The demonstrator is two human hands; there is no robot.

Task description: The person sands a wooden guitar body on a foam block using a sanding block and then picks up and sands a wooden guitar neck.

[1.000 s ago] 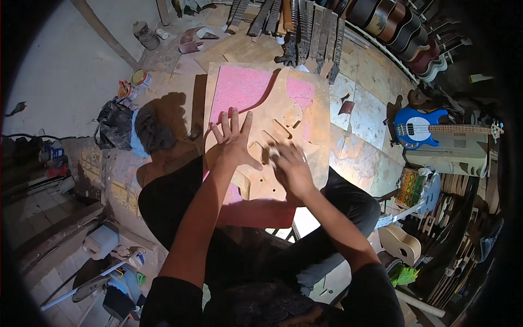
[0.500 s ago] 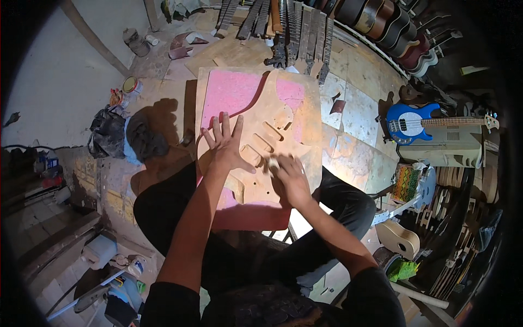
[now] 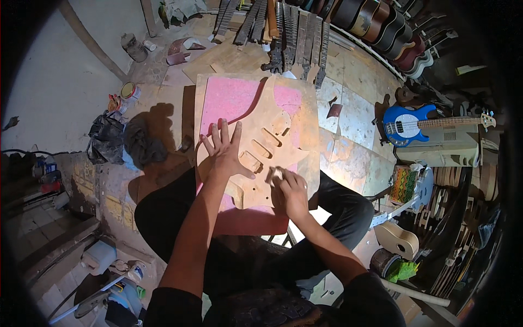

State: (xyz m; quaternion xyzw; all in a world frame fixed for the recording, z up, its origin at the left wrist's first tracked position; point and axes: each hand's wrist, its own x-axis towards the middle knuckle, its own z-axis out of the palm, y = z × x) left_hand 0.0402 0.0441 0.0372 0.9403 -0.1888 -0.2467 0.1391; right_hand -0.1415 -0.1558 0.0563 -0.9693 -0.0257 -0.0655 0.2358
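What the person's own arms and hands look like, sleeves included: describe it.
Black or very dark short sleeves cover the upper arms, leaving the forearms bare. The left hand is ungloved, with no ring or watch visible. The right hand is ungloved too; a tiny pale spot on it may be a ring, but it's too small to tell.

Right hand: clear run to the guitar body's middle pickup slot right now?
Probably yes: the middle pickup slot is uncovered, up-left of the right hand, with the left hand clear of it. The small pale piece the right hand seems to hold might interfere.
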